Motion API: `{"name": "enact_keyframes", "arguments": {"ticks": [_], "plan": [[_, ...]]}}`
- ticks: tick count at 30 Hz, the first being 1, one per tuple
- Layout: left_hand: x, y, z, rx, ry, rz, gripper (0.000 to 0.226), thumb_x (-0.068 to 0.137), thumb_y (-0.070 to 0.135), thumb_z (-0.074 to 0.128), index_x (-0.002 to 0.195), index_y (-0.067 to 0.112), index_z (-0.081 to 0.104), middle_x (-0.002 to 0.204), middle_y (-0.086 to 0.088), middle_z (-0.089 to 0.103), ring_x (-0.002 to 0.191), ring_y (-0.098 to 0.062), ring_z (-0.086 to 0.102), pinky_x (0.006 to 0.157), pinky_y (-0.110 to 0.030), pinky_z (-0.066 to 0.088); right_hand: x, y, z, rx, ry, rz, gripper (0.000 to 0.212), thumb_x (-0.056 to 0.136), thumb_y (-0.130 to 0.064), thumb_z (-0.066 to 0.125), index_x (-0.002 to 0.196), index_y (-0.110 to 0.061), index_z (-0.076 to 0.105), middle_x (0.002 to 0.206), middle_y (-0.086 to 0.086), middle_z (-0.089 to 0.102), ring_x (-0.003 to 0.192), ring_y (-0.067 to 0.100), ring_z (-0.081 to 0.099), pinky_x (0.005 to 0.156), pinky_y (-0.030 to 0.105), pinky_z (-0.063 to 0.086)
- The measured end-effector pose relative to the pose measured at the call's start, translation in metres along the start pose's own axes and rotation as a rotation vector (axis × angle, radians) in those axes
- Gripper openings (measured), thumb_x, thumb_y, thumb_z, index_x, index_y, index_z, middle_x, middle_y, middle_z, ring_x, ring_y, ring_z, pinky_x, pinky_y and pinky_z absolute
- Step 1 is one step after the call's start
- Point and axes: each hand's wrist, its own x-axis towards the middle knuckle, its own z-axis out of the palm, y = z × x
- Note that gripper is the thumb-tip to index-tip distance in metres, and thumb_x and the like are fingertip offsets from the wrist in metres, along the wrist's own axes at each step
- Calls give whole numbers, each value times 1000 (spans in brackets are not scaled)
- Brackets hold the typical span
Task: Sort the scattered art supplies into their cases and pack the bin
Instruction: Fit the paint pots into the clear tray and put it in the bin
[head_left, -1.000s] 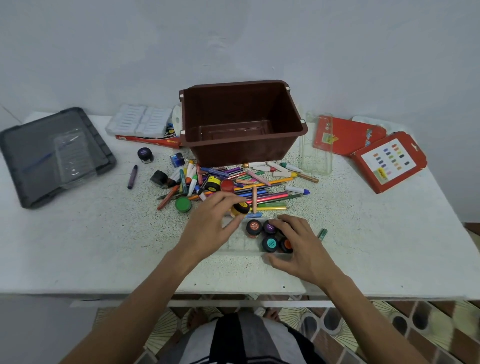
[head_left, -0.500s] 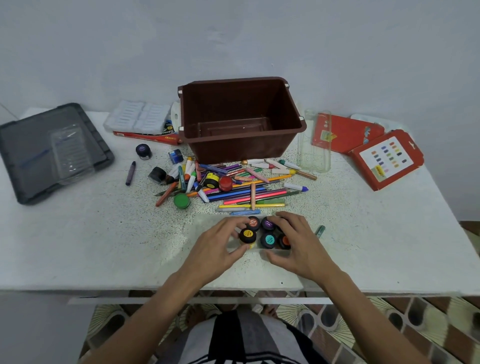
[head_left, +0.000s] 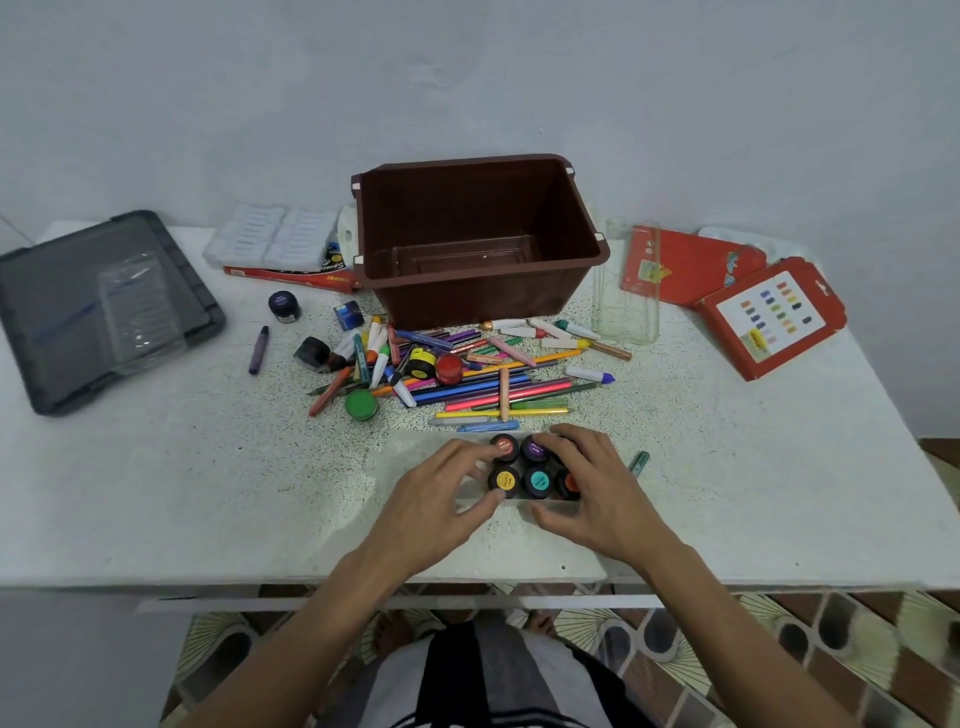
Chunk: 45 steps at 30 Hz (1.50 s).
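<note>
A clear plastic tray (head_left: 410, 448) lies near the table's front edge and holds several small black paint jars. My left hand (head_left: 436, 499) pinches the yellow-lidded jar (head_left: 504, 480) in the tray's front row. My right hand (head_left: 602, 493) grips the tray's right end, thumb on the front edge and fingers over the back. The red-lidded jar (head_left: 505, 446), purple-lidded jar (head_left: 535, 448) and teal-lidded jar (head_left: 538, 481) sit beside it. Behind lies a pile of pencils, markers and crayons (head_left: 498, 387), and further back stands the empty brown bin (head_left: 483, 296).
Loose jars lie in the pile: green (head_left: 360, 404), red (head_left: 448, 368), yellow (head_left: 422, 361), black (head_left: 284, 305). A grey lid (head_left: 62, 332) lies far left, a white crayon insert (head_left: 275, 241) behind. Red cases (head_left: 774, 322) and a clear case (head_left: 626, 291) lie right. A green pen (head_left: 638, 461) lies by my right hand.
My left hand picked the yellow-lidded jar from the pile's edge and brought it down into the tray's front row. My right hand stayed on the tray.
</note>
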Motion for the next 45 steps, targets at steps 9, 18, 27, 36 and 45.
{"name": "enact_keyframes", "arguments": {"ticks": [9, 18, 27, 36, 45], "plan": [[62, -39, -34, 386, 171, 148, 25, 91, 17, 61, 114, 13, 68, 109, -2, 65, 97, -19, 59, 82, -40, 53, -1, 1, 0, 8, -16, 10, 72, 80, -64, 61, 139, -25, 47, 138, -2, 44, 126, 18, 39, 103, 35, 42], [108, -44, -49, 689, -8, 282, 40, 79, 9, 73, 118, 16, 69, 117, -10, 68, 107, -32, 60, 89, -44, 45, -1, 2, 1, 13, -3, 10, 71, 80, -64, 62, 138, -26, 47, 138, -3, 44, 125, 17, 40, 103, 35, 43], [84, -29, -60, 299, 63, 227, 45, 95, 21, 62, 139, 13, 53, 118, -6, 56, 104, -15, 54, 88, -24, 49, 0, 1, 1, 19, 1, 10, 71, 80, -63, 62, 138, -25, 48, 138, -3, 44, 125, 17, 40, 104, 35, 42], [26, -29, -41, -1, -121, 46, 45, 86, 27, 72, 129, 25, 60, 110, 10, 48, 102, -1, 51, 94, -22, 45, 0, 1, 1, 17, -7, 18, 71, 80, -64, 63, 138, -26, 47, 138, -4, 44, 125, 16, 39, 104, 31, 40], [21, -36, -15, 334, -15, 144, 43, 84, 34, 75, 122, 18, 64, 109, 2, 60, 97, -18, 59, 83, -37, 54, 0, 1, 1, 17, -14, 27, 72, 79, -66, 60, 138, -26, 46, 140, -3, 43, 126, 16, 38, 105, 32, 38]]}}
